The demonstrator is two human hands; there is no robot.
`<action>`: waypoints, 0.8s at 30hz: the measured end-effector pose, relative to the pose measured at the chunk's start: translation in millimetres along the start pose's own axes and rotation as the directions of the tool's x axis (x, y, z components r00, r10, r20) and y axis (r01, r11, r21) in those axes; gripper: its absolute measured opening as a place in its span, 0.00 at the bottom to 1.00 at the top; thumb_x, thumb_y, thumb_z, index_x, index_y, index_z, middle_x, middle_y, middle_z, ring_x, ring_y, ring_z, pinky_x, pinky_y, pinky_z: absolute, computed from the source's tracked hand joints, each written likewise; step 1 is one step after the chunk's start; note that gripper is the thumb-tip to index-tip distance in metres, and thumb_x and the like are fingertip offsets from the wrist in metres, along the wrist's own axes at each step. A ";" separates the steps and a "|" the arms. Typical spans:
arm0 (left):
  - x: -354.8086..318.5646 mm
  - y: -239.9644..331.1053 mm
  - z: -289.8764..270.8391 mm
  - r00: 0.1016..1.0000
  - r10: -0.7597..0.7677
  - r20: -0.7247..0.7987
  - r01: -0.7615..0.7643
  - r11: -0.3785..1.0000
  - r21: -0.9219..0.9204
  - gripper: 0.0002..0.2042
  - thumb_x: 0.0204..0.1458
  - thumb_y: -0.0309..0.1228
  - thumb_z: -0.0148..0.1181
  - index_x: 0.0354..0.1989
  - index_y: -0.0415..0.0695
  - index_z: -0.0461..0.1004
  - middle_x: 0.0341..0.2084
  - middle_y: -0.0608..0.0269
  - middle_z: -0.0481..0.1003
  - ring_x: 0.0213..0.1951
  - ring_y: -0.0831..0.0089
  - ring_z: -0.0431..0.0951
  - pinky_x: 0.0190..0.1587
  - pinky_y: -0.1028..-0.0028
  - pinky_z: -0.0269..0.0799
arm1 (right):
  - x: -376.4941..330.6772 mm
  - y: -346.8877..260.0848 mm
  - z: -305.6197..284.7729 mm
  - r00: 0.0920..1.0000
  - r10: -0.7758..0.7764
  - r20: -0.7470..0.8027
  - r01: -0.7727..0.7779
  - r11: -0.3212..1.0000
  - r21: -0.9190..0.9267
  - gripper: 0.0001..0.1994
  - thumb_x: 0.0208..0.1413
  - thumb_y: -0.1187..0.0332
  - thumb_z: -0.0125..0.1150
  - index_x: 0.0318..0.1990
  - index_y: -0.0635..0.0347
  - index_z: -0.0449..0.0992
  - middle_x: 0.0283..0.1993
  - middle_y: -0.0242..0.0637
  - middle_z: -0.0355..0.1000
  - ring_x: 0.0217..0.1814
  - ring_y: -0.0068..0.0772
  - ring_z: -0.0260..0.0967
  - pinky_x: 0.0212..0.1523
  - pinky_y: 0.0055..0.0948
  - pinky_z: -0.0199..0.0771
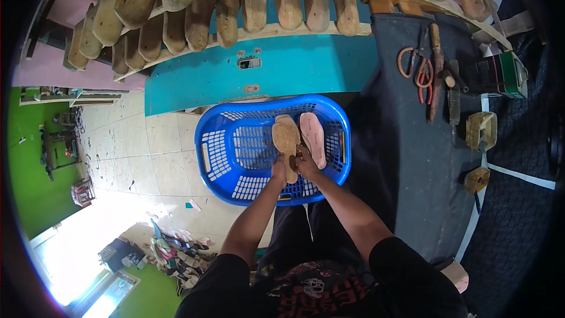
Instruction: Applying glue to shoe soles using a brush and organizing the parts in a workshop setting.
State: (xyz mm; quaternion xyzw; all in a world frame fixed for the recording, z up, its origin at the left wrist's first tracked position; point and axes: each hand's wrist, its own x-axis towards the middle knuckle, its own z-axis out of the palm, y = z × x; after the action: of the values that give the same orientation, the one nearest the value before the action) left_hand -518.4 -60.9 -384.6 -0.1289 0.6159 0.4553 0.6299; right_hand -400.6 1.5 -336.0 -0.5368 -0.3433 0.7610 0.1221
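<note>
My left hand (279, 169) and my right hand (305, 164) are closed round a tan, cork-coloured shoe insole (286, 136), one on each side of its narrow end. A second tan edge shows behind its far end, so it may be a stacked pair. The insole is above a blue plastic basket (205, 121) with slotted walls. Close to my right hand, a pink insole (313, 135) lies at the right side of the basket. My fingertips are partly hidden beneath the tan insole.
Wooden shoe lasts (289, 9) line racks at the far side, above a turquoise panel (318, 65). On the right, a dark-covered table (412, 171) bears scissors (421, 70), a long tool (435, 82), a tin (511, 73) and cut containers (472, 134). Piled footwear (179, 259) sits lower left.
</note>
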 end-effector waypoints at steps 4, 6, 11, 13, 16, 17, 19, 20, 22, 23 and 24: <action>15.2 6.3 22.4 0.998 -0.058 0.037 0.057 0.998 0.034 0.27 0.65 0.43 0.51 0.69 0.45 0.64 0.60 0.53 0.71 0.58 0.59 0.74 0.59 0.60 0.71 | 25.6 21.9 -11.5 0.979 -0.147 -0.140 0.135 0.987 -0.091 0.32 0.59 0.80 0.47 0.73 0.61 0.54 0.44 0.41 0.73 0.38 0.31 0.72 0.42 0.30 0.74; 13.1 6.1 42.3 0.998 -0.063 -0.011 0.063 0.949 0.310 0.26 0.68 0.43 0.45 0.71 0.48 0.60 0.65 0.58 0.68 0.63 0.63 0.70 0.66 0.62 0.65 | 30.4 31.1 -27.1 0.987 0.034 -0.155 -0.035 0.999 -0.001 0.31 0.60 0.80 0.49 0.72 0.61 0.56 0.53 0.44 0.73 0.49 0.36 0.72 0.53 0.32 0.73; 54.5 12.1 9.6 0.975 0.090 0.202 -0.149 0.943 0.299 0.31 0.65 0.43 0.47 0.76 0.53 0.50 0.68 0.59 0.64 0.68 0.62 0.65 0.69 0.60 0.59 | 45.2 42.0 -35.1 0.880 -0.463 -0.102 0.424 0.865 -0.270 0.28 0.60 0.71 0.61 0.68 0.62 0.64 0.52 0.43 0.73 0.50 0.34 0.71 0.51 0.31 0.73; 44.5 10.5 -9.2 0.984 0.014 0.180 -0.067 0.954 0.291 0.33 0.65 0.44 0.48 0.77 0.56 0.48 0.71 0.59 0.59 0.71 0.61 0.60 0.71 0.51 0.50 | 15.0 32.9 -28.1 1.000 -0.007 -0.028 0.006 1.000 -0.029 0.25 0.60 0.71 0.60 0.65 0.61 0.67 0.42 0.38 0.76 0.35 0.27 0.73 0.36 0.26 0.74; 21.2 14.5 32.4 0.975 -0.127 0.184 0.034 0.898 0.440 0.34 0.64 0.46 0.48 0.78 0.58 0.46 0.75 0.60 0.53 0.73 0.59 0.54 0.72 0.44 0.42 | -14.0 41.8 -63.5 0.983 -0.011 -0.185 -0.004 0.997 -0.081 0.20 0.64 0.70 0.55 0.64 0.55 0.68 0.46 0.35 0.76 0.24 0.22 0.70 0.23 0.23 0.72; 19.1 19.9 25.3 0.976 -0.154 0.153 0.056 0.860 0.507 0.34 0.65 0.48 0.48 0.78 0.60 0.46 0.76 0.61 0.49 0.74 0.58 0.51 0.71 0.42 0.38 | -23.3 38.3 -65.2 0.976 -0.024 -0.215 0.012 0.998 -0.058 0.20 0.64 0.70 0.55 0.64 0.55 0.68 0.46 0.35 0.76 0.24 0.22 0.70 0.23 0.23 0.72; 34.2 56.9 -25.3 0.996 -0.054 0.072 0.001 0.807 0.591 0.34 0.65 0.49 0.47 0.78 0.59 0.45 0.75 0.61 0.52 0.73 0.58 0.55 0.70 0.43 0.43 | -36.7 15.9 -43.1 0.986 -0.083 -0.145 0.074 0.995 -0.066 0.20 0.65 0.70 0.54 0.64 0.55 0.68 0.47 0.35 0.76 0.24 0.22 0.70 0.23 0.23 0.72; 36.3 68.7 -31.2 1.000 0.011 0.003 -0.010 0.756 0.654 0.35 0.65 0.50 0.47 0.78 0.58 0.45 0.75 0.61 0.54 0.71 0.57 0.58 0.69 0.45 0.47 | -43.2 10.1 -40.0 0.986 -0.063 -0.156 0.057 0.998 -0.040 0.20 0.66 0.69 0.54 0.64 0.55 0.68 0.49 0.36 0.76 0.25 0.22 0.71 0.24 0.23 0.72; 10.1 53.4 7.9 0.997 0.041 0.059 -0.068 0.818 0.571 0.33 0.64 0.47 0.49 0.76 0.54 0.49 0.69 0.59 0.61 0.69 0.58 0.62 0.68 0.49 0.52 | -70.2 24.5 -62.3 0.975 -0.062 -0.213 0.070 0.997 0.030 0.19 0.65 0.69 0.55 0.63 0.52 0.70 0.39 0.29 0.74 0.25 0.20 0.70 0.23 0.23 0.71; -9.1 50.3 21.1 0.993 0.100 0.058 -0.115 0.885 0.452 0.32 0.62 0.44 0.51 0.74 0.49 0.54 0.64 0.57 0.68 0.67 0.60 0.65 0.66 0.54 0.57 | -83.9 30.0 -69.3 0.975 -0.057 -0.214 0.070 0.996 0.050 0.19 0.65 0.69 0.55 0.63 0.51 0.70 0.36 0.27 0.72 0.25 0.20 0.69 0.24 0.22 0.70; -26.5 51.8 33.4 0.991 0.094 0.100 -0.131 0.870 0.476 0.32 0.62 0.44 0.51 0.74 0.49 0.54 0.64 0.57 0.68 0.67 0.60 0.65 0.66 0.54 0.57 | -96.4 34.9 -73.7 0.964 -0.076 -0.256 0.095 0.993 0.066 0.19 0.65 0.69 0.55 0.63 0.51 0.70 0.36 0.27 0.72 0.25 0.20 0.69 0.24 0.22 0.70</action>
State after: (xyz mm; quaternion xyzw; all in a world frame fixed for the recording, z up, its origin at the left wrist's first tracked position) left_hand -529.7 -19.2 -333.3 0.0845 0.6925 0.3281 0.6369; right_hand -289.8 -48.7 -302.1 -0.6088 -0.3179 0.6932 0.2184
